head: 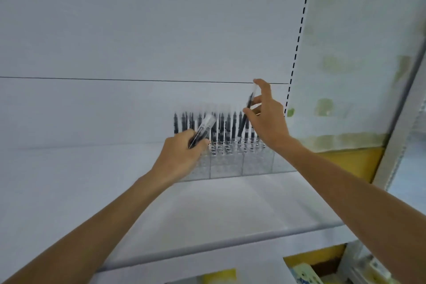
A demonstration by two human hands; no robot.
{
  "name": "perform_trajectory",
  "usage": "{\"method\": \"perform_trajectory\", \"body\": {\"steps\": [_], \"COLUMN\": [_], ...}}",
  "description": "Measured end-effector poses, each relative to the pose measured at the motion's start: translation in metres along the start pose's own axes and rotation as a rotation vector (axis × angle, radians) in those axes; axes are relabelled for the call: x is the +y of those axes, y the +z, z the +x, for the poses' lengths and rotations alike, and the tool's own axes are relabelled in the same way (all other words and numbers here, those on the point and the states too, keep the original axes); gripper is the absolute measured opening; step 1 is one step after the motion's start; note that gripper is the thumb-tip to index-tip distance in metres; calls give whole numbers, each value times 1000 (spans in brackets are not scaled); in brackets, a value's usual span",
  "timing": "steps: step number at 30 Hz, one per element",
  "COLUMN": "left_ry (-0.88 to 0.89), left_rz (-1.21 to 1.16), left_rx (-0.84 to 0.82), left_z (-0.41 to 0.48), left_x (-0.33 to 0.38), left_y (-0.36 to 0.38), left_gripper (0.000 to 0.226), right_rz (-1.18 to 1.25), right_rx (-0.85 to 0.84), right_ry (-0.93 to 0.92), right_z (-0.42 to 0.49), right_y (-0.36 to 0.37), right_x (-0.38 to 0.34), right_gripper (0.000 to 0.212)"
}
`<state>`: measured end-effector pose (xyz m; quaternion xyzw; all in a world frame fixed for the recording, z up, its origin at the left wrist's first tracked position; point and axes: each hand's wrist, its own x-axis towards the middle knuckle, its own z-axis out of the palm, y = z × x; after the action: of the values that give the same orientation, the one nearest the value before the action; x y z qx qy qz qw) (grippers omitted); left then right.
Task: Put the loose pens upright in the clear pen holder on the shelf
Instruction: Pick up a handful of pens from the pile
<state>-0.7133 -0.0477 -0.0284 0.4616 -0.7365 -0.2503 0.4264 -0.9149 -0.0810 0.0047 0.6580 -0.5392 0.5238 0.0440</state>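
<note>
Black pens [221, 127], clear holder [230, 163], white shelf [207, 210]

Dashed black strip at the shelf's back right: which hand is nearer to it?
Right. The right hand, pinching one pen, is just left of the strip; the left hand, gripping several pens, is farther left, at the clear pen holder's left end.

Pens [221, 128] stand in holder [230, 163] on shelf [207, 210], against the wall.
</note>
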Motion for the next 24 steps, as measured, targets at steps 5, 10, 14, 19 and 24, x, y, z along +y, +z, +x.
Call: {"method": "perform_trajectory", "body": {"steps": [5,10,14,19,24], "left_ry": [-62,-126,-136,-141,-154], "left_rz": [34,35,46,-12,-140], "left_rx": [83,149,178,257,300], "left_z": [-8,-17,-18,-12,2], "left_x": [10,13,19,31,45], "left_y": [19,35,45,56,75], "left_gripper": [28,25,26,30,28], "right_rz": [39,-76,-136,61,569], "right_rx": [-113,-355,-369,-208,-541], "right_ry": [-135,-209,-232,-235,120], "right_z": [7,2,1,-4,-18], "right_y": [2,13,13,0,-7], "right_x": [15,32,40,32,13], "right_gripper": [59,62,60,35,28]}}
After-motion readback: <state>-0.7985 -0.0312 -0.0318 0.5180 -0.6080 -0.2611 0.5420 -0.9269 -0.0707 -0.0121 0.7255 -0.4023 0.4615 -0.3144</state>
